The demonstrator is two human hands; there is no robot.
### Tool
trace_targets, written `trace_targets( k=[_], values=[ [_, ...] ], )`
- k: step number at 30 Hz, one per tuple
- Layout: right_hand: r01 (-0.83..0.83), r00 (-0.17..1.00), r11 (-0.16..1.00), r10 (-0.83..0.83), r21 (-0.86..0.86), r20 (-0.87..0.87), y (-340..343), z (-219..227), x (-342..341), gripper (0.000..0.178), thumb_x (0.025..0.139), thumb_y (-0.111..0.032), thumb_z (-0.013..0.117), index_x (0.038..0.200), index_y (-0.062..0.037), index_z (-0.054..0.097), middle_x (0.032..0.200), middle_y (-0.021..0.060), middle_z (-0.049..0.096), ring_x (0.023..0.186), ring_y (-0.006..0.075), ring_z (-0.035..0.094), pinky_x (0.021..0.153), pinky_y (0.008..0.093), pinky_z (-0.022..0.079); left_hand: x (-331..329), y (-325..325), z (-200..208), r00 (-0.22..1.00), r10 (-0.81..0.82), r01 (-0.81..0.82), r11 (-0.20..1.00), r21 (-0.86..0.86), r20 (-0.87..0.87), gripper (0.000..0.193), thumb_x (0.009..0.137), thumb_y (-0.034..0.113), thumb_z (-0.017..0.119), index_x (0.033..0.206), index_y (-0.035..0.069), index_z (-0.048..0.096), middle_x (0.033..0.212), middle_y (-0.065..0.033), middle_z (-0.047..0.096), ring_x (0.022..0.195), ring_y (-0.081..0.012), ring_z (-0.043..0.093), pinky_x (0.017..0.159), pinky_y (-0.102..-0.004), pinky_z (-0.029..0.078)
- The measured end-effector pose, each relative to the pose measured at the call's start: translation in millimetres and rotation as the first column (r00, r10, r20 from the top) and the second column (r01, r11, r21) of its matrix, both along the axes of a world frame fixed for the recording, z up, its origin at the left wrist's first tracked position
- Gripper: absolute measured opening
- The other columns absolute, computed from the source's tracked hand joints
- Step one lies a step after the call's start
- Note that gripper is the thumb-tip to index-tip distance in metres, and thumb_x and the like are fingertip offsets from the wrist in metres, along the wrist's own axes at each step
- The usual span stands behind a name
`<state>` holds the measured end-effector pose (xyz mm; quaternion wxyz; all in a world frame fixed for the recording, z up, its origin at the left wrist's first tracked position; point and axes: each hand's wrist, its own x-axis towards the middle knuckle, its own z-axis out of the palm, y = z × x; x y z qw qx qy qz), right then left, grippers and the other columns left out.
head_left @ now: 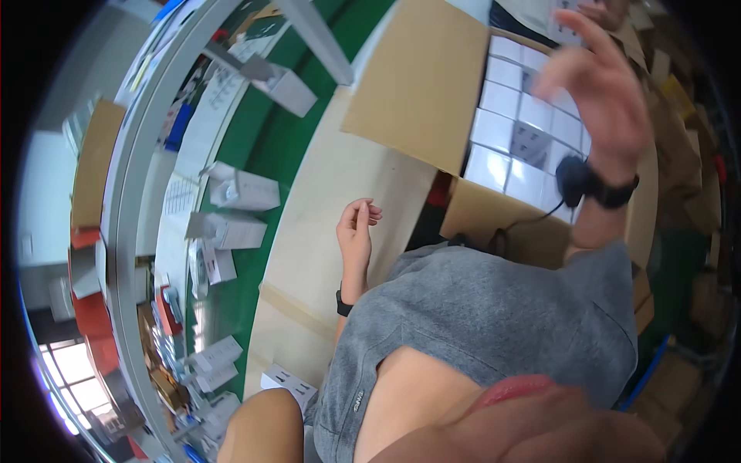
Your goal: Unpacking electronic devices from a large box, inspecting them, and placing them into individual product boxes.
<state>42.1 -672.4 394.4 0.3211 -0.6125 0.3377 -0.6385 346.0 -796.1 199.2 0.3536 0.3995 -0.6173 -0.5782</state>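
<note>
Over an open cardboard carton (413,77) packed with rows of small white boxes (494,127), my right hand (606,96) is raised and blurred by motion. Its thumb and fingers are apart, and nothing shows between them. My left hand (358,221) hovers by the pale table (309,224), left of the carton. Its fingers are loosely curved with gaps, holding nothing. Each wrist wears a black band, and a black cable runs from the right one (590,185). At the top, another person's hand (598,14) is near a white box.
Several white boxes (243,189) stand along a bench to the left, past a green floor strip (262,131). A grey metal frame (127,177) rises at the left. White boxes (287,380) sit at the table's near end. Brown cartons (679,147) pile up at right.
</note>
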Motion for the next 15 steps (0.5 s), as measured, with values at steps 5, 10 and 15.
trace_targets(
  k=[5,10,15],
  values=[
    [0.722,0.085,0.691,-0.054,0.025,-0.995,-19.5,-155.0,-82.3,0.064,0.081,-0.036,0.056,0.129,-0.0014,0.033,0.126,0.0223,0.039,0.117,0.0322,0.039,0.097,0.0385,0.03,-15.4,-3.3,-7.2,0.997,-0.076,0.076,0.997,0.009,0.012,0.022,0.09,0.019,0.047,0.094,0.0,0.057,0.076,-0.0064,0.06,0.068,-0.0109,0.055,0.063,-0.0229,0.044],
    [0.791,0.107,0.602,0.037,0.107,-0.994,-27.1,-182.7,-115.9,0.08,0.067,-0.033,0.067,0.131,-0.0035,0.028,0.118,0.0233,0.042,0.111,0.0377,0.041,0.095,0.041,0.032,-16.2,-0.4,9.8,0.994,-0.105,0.105,0.994,-0.01,0.023,0.023,0.09,0.02,0.047,0.091,0.0,0.058,0.075,-0.0064,0.06,0.068,-0.0109,0.056,0.063,-0.0227,0.044],
    [0.822,0.04,0.569,-0.074,-0.009,-0.996,-14.8,-137.2,-79.9,0.08,0.056,-0.014,0.067,0.128,-0.0091,0.032,0.1,0.0191,0.049,0.095,0.0323,0.048,0.082,0.0369,0.042,-11.5,-3.7,15.5,0.998,-0.051,0.053,0.994,-0.092,0.028,0.022,0.089,0.018,0.048,0.09,-0.001,0.058,0.073,-0.0057,0.06,0.068,-0.0112,0.057,0.064,-0.0229,0.045]
  ],
)
